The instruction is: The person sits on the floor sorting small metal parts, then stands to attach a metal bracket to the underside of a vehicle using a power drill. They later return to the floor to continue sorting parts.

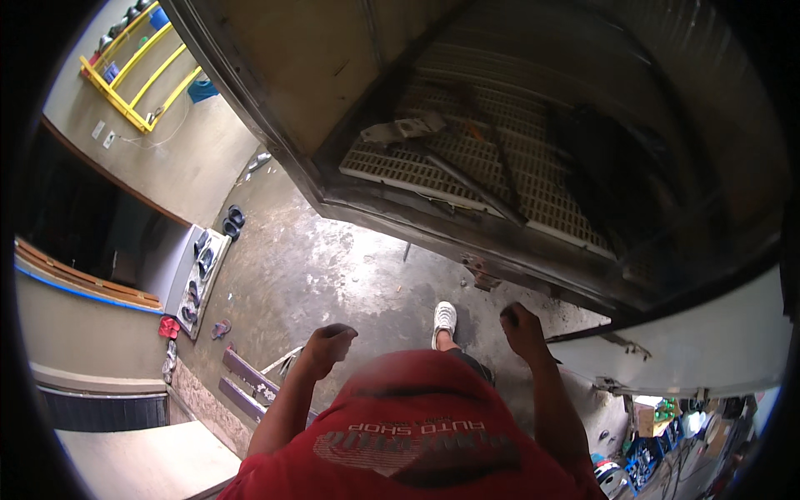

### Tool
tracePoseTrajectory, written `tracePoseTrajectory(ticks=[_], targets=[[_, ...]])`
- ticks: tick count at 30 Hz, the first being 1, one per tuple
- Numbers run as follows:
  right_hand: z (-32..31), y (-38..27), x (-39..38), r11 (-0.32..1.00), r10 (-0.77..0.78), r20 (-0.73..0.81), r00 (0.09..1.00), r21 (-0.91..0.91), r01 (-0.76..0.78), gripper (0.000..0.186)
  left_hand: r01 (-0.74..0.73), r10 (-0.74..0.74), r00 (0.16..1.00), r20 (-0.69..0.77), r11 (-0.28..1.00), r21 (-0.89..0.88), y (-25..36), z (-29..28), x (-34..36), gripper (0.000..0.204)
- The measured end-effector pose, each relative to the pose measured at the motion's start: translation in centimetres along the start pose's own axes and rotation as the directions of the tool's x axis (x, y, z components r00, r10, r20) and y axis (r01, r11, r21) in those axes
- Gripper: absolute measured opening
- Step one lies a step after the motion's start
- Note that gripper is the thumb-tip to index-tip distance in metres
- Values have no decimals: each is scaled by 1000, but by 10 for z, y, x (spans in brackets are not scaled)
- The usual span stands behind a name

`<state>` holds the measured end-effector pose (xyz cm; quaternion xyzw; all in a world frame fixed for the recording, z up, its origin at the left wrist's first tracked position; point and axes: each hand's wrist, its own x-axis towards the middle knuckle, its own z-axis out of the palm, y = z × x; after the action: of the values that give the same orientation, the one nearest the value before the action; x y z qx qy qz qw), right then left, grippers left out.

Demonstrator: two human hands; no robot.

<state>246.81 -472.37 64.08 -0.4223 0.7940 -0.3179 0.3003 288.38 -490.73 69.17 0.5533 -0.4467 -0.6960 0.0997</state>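
My left hand [329,348] is raised in front of me above the concrete floor [333,258], its fingers loosely curled and nothing visible in them. On the other side, my right hand [521,327] is curled like a loose fist, close to the lower edge of a large dark metal cabinet [400,217] and its pale door [675,358]. Neither hand appears to touch the cabinet. Inside it, on a cream slotted grate [542,212], lies a long dark bar [467,179] beside a flat pale metal piece [404,129]. Darkness hides the back of the interior.
My white shoe [445,317] is on the floor. Sandals [234,222] and a shoe-lined step [205,279] are at the left wall, below a yellow rack [137,83]. A purple bench [250,387] stands by my left arm; assorted clutter [667,442] fills the lower right.
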Motion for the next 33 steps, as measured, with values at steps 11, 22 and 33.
tracePoseTrajectory(ticks=[11,22,33], targets=[[47,-169,156,976,-214,357,909,106,189,19,-213,214,976,42,977,-27,93,-37,55,29],[168,-221,189,958,-285,284,915,115,263,20,-80,82,973,215,997,-18,164,-127,150,24],[212,-264,152,931,-39,-74,997,359,63,25,-270,-212,694,688,809,522,228,-63,217,64]])
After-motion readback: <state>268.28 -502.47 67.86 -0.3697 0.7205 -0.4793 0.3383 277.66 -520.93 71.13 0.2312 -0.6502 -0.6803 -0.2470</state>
